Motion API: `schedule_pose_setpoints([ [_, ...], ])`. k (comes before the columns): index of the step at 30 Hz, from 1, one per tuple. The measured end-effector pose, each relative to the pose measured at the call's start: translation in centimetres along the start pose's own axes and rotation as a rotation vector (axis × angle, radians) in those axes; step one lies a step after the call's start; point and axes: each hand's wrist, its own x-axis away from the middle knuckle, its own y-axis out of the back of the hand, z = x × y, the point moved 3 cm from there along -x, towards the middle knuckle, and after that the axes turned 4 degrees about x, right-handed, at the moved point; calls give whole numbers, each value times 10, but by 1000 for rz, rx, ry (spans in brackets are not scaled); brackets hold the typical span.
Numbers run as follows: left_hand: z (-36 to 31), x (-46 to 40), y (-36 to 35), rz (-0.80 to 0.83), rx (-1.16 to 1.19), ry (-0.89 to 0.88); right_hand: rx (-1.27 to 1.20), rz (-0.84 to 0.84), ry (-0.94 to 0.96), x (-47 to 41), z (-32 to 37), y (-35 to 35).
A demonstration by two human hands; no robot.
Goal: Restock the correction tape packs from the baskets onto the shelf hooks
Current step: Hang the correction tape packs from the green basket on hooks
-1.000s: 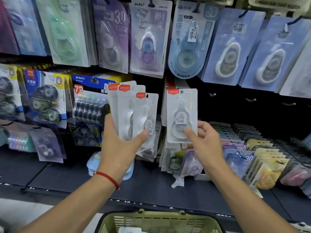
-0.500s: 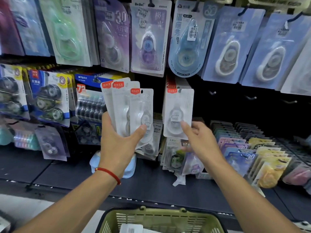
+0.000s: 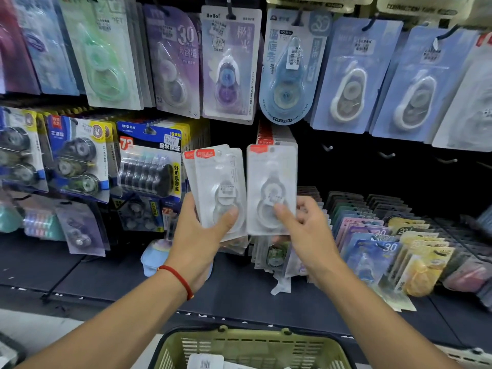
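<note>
Our left hand grips a small fan of correction tape packs while our right hand pinches a single pack just beside them — both raised before the shelf hooks, above the green basket

two hands, one green basket, three bare hooks

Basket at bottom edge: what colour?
Olive green basket, slotted walls; head view, the only one.
</note>
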Motion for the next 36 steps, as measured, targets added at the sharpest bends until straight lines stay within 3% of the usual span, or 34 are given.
schedule_pose_setpoints([
  [3,-1,-5,11,-71,-63,-16,40,-91,42,-9,6,9],
  [8,0,-6,16,-92,-133,-38,13,-94,31,-14,8,17],
  [18,-8,-7,15,-121,-122,-91,21,-159,69,-11,34,11],
  [31,-7,-13,27,-112,-118,-137,65,-237,17,-16,18,-6],
  [33,-7,-14,28,-110,-117,-133,246,-165,-71,-19,7,-5],
  [36,-7,-13,29,-109,-126,-117,814,-152,-29,-18,-12,1],
])
